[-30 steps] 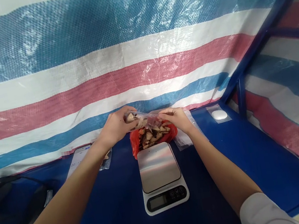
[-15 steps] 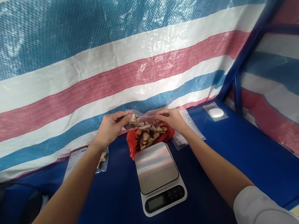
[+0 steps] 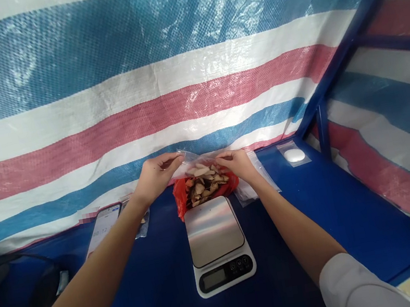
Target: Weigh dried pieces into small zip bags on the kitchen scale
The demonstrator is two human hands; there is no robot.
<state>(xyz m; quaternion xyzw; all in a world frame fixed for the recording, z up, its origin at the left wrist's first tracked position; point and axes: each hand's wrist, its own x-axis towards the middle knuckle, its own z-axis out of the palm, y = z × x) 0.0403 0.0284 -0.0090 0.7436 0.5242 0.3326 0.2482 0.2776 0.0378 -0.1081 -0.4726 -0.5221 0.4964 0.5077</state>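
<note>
Between my hands a clear plastic bag (image 3: 199, 163) is stretched, with pale dried slices in it or just behind it; I cannot tell which. My left hand (image 3: 157, 175) pinches its left edge. At the opposite edge, my right hand (image 3: 236, 164) grips with thumb and fingertips. Directly below lies an open red plastic bag (image 3: 181, 196) filled with brown and pale dried slices (image 3: 205, 189). In front of that bag sits a white kitchen scale (image 3: 217, 238) with a bare shiny plate and a dark display.
A phone (image 3: 102, 227) showing a timer and a small clear bag (image 3: 144, 226) lie beside my left forearm. Flat clear bags (image 3: 258, 176) are right of the red bag. Farther right is a white oval item (image 3: 294, 155) in a clear bag. Striped sheeting (image 3: 142, 111) hangs behind the blue table (image 3: 153, 289).
The dried slices near my left fingers have shifted toward the middle, above the red bag. Both hands keep hold of the clear bag at nearly the same height.
</note>
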